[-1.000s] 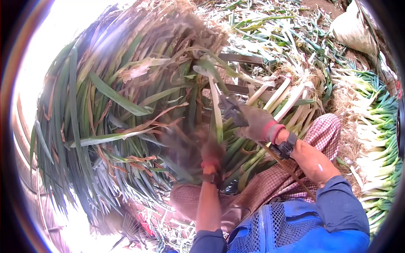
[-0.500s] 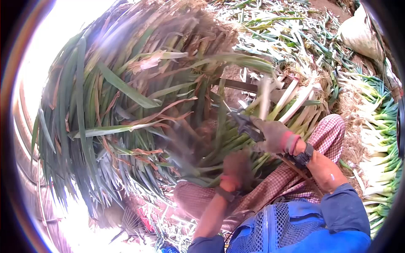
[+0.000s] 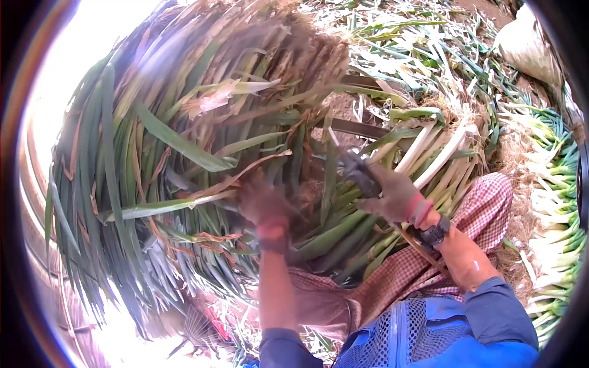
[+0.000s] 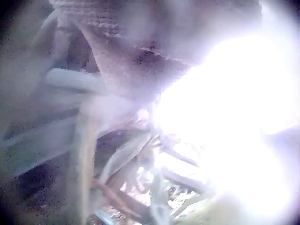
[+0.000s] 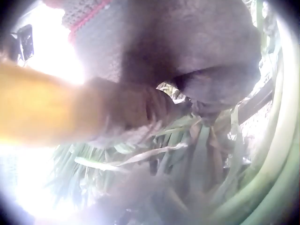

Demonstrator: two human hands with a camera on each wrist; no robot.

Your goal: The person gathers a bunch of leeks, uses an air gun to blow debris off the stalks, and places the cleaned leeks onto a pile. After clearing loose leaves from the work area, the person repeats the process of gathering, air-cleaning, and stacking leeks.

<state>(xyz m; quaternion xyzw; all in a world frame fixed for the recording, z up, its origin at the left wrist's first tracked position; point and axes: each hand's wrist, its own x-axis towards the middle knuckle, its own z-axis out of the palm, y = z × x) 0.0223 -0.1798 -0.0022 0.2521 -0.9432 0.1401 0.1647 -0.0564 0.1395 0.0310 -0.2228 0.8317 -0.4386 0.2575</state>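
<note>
My gloved left hand (image 3: 267, 205), blurred, reaches to the edge of a big heap of unpeeled green onions (image 3: 153, 141), its thumb spread away from the palm. The left wrist view shows its glove (image 4: 136, 61) close over loose leaves, partly washed out by glare. Held in my gloved right hand (image 3: 396, 196) is a black air gun (image 3: 361, 175) with a thin pale nozzle pointing up and left. A brown hose (image 3: 423, 250) trails from under this hand. Under and beyond the right hand lie green onions with bared white stems (image 3: 442, 156), leaves toward my lap.
My crossed legs in checkered trousers (image 3: 478, 202) border the near side. A row of cleaned green onions (image 3: 546, 202) runs down the right edge. Peeled leaf scraps (image 3: 423, 55) litter the ground behind, near a pale sack (image 3: 524, 49). A dark metal bar (image 3: 353, 126) crosses behind the nozzle.
My left hand, earlier holding a green onion upright at the nozzle, came down over the lap pile and then swung left to the heap. The right hand keeps the air gun, shifting slightly.
</note>
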